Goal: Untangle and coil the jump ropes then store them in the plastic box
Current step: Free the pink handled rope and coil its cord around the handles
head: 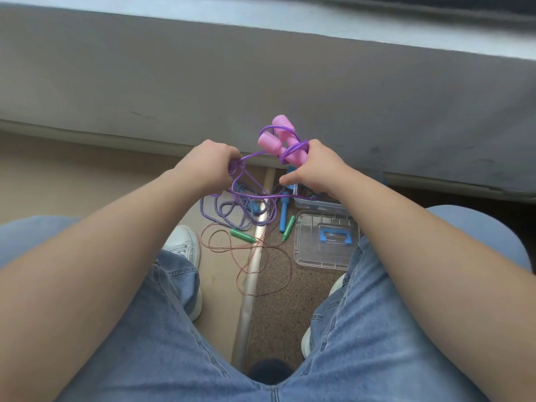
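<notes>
Plastic box [301, 200] mostly hidden behind right hand [314, 171]; contents indistinct. Left hand [210, 166] fingers curled out of sight.

Under my knees the floor [272, 311] is split by a metal strip [246, 288] running near to far: pale smooth flooring on the left, speckled brown on the right. A braided purple rope [223, 211] lies in loops at the far end, across the strip, tangled with blue handles [284, 211]. Nearer me a thin copper rope [261, 256] sprawls in loose loops over the strip, its green handles [243, 235] resting one on each side. On the right the clear lid [324, 242] lies flat, blue grip up, and just beyond it stands the box [319, 206]. My shoes [185, 245] rest on both sides.
</notes>
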A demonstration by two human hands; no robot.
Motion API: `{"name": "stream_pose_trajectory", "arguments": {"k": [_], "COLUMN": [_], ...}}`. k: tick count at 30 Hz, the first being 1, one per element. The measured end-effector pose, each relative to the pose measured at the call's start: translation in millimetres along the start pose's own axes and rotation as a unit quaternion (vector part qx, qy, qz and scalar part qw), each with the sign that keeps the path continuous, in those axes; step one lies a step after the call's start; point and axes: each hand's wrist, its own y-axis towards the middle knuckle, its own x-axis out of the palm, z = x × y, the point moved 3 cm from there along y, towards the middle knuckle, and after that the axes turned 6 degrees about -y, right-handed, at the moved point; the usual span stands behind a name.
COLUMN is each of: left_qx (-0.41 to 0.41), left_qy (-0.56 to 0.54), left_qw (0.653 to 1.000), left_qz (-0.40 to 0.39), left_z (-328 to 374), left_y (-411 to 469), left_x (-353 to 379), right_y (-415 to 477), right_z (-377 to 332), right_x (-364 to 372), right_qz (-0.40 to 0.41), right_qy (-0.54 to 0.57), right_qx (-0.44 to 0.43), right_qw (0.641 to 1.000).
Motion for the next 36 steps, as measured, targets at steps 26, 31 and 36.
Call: {"name": "stream_pose_trajectory", "arguments": {"k": [26, 31, 36], "left_qx": [0.139, 0.172, 0.067], "left_qy": [0.102, 0.09, 0.114], "left_qw": [0.983, 0.975, 0.985], "left_qz": [0.057, 0.109, 0.111], "left_z": [21, 23, 20], "left_y": [-12, -15, -13], "left_x": [-17, -18, -19], "right_y": [-1, 0, -1], "right_z": [5, 5, 1], "right_x": [-1, 1, 0], "right_qz": [0.003, -0.002, 0.0], "right_qy": [0.088, 0.103, 0.117], "right_qx": [0.096, 0.09, 0.072], "right_qw": [0.991, 0.991, 0.991]}}
